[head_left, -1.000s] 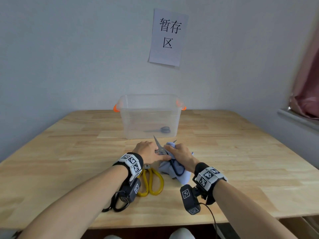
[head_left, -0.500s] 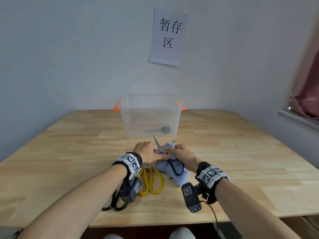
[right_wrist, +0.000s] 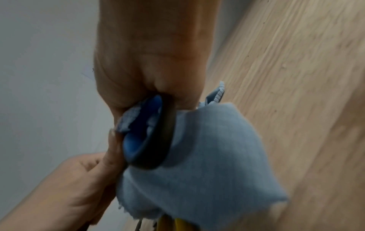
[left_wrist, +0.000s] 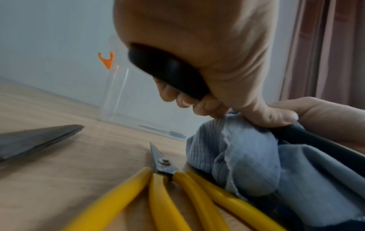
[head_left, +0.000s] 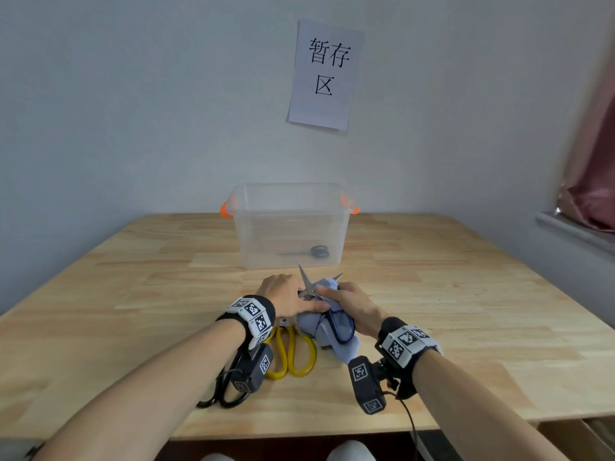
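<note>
A pair of scissors (head_left: 308, 285) with dark blue handles (head_left: 342, 327) stands just above the wooden table (head_left: 466, 311), blades spread and pointing away from me. My left hand (head_left: 293, 296) grips one black handle (left_wrist: 168, 70), its thumb pressing down where the cloth meets the other handle. My right hand (head_left: 332, 296) holds a light blue cloth (head_left: 319, 331) bunched round the scissors near the pivot. In the right wrist view the cloth (right_wrist: 197, 171) hangs below the handle loop (right_wrist: 148, 132), which lies in my palm.
Yellow-handled scissors (head_left: 293, 354) lie on the table under my hands. Black scissors (head_left: 223, 390) lie beneath my left wrist. A clear bin (head_left: 253, 234) with orange clips stands behind, with one pair of scissors (head_left: 309, 251) inside. A paper sign (head_left: 324, 74) hangs on the wall.
My right wrist has shifted slightly to the right and toward me while the hand stays on the cloth. The left hand and scissors have hardly moved.
</note>
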{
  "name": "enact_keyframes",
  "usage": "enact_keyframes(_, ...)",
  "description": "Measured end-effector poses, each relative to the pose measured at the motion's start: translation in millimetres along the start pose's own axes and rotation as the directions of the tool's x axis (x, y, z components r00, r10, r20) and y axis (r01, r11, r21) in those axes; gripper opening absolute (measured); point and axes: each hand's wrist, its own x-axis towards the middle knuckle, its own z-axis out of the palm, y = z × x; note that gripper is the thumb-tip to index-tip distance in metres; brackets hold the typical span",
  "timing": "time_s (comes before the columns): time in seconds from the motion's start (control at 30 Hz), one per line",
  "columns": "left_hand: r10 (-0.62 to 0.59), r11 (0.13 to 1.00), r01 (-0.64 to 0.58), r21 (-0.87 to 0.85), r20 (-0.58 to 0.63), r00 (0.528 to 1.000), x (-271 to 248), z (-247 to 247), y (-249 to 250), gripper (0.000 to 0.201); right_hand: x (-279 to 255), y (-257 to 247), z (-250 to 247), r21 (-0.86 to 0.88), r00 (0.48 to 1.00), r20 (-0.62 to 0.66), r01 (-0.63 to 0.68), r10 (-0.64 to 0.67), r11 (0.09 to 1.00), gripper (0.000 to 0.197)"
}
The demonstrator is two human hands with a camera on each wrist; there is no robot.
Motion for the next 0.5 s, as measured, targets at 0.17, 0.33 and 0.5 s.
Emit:
enact_keyframes(0.17,0.022,0.998,-0.021,0.062,-0.025,0.999,-2,-1,5,0.066,3,1,5,-0.157,0.991,-0.12,0.034,-0.053,0.987,0.034)
enact_keyframes(0.33,0.025,0.997,-0.021,0.077,-0.054,0.998,-3,-1,6,0.065,7,4,8,-0.173,0.985,-0.153,0.055,-0.082,0.983,0.033)
enact_keyframes(0.5,0.019,0.998,-0.015,0.064,-0.065,0.998,-4,0,6,0.067,10,1,5,-0.15,0.952,-0.293,0.044,-0.086,0.988,0.039)
